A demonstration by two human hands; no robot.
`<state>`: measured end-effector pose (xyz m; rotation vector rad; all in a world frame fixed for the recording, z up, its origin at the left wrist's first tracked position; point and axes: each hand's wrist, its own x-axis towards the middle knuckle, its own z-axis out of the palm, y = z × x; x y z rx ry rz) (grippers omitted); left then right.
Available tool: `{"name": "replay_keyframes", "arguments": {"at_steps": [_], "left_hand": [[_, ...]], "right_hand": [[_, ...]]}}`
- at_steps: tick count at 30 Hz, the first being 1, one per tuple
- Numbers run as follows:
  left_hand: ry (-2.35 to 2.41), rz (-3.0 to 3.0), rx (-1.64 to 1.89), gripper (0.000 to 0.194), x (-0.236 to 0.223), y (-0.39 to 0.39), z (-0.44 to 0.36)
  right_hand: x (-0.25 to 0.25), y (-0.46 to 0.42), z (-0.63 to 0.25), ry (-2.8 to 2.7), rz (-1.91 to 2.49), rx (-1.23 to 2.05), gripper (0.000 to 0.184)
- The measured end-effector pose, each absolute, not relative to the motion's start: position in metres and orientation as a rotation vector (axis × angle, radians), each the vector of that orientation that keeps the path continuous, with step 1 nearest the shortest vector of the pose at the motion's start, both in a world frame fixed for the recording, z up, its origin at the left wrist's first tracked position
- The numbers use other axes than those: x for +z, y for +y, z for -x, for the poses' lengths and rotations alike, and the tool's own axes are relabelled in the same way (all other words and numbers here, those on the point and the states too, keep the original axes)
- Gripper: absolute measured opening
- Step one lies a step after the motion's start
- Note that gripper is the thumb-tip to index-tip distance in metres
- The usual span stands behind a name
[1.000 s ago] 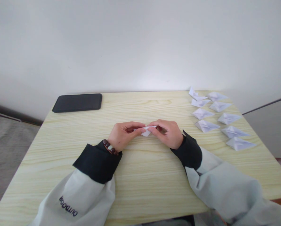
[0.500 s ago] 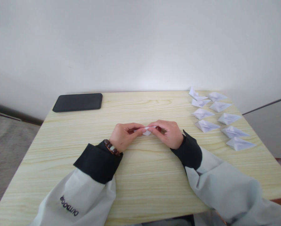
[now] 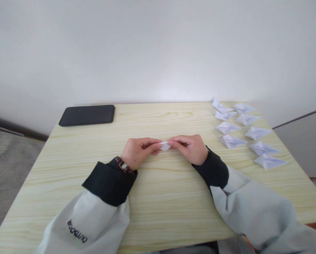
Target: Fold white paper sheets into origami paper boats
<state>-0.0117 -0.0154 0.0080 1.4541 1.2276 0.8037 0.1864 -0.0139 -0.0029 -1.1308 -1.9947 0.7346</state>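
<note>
A small folded white paper boat is held between my two hands over the middle of the table. My left hand pinches its left end between thumb and fingers. At the opposite end, my right hand has the same kind of pinch. The fingertips cover both tips of the paper, so only its pointed middle shows. Several finished-looking white paper boats lie in two rough columns on the right of the table, apart from my hands.
A black phone lies flat at the back left of the pale wood-grain table. Behind the table's far edge rises a white wall. Grey flooring shows beyond the left edge.
My hands have drawn slightly apart along the paper boat, and more of its middle shows between the fingertips. The boats on the right and the phone stay where they were.
</note>
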Motion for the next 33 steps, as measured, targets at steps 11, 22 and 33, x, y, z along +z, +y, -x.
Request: {"name": "replay_keyframes", "arguments": {"at_steps": [11, 22, 33], "left_hand": [[1.19, -1.614, 0.841, 0.025, 0.004, -0.015, 0.01], [1.225, -2.07, 0.867, 0.017, 0.013, -0.026, 0.006], [1.33, -1.742, 0.831, 0.025, 0.006, -0.018, 0.017]], "right_hand": [[-0.001, -0.015, -0.184, -1.961, 1.167, 0.775, 0.017], [0.002, -0.022, -0.178, -2.139, 0.985, 0.5, 0.015], [0.0, -0.016, -0.186, -1.985, 1.144, 0.731, 0.016]]}}
